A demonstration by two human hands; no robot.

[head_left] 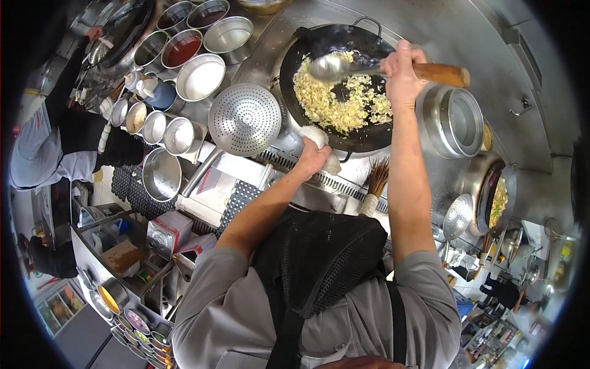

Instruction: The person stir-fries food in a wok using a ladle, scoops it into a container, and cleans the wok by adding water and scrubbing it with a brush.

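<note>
Blackened metal: the wok (369, 136) lies directly ahead of the person and contains crumbled yellow-and-pale food (319, 101), spread in a broken ring with dark surface bare between its parts. The right hand (402, 67) is clenched around the wooden handle of the ladle (330, 67), whose blurred bowl is over the food; the left hand (312, 158) grasps a pale cloth (314, 136) at the wok's near rim. The step in hand appears to be stirring; the next move seems to call for a steadied rim and a ladle sweep through the remaining clumps. Count: one wok before the person, one ladle, one cloth; two perforated strainers, the larger (244, 120) just left of the wok, the smaller (458, 216) at right; one bristle brush (377, 178); six round metal pots (238, 54) and four smaller cups (179, 136), grouped at left.
</note>
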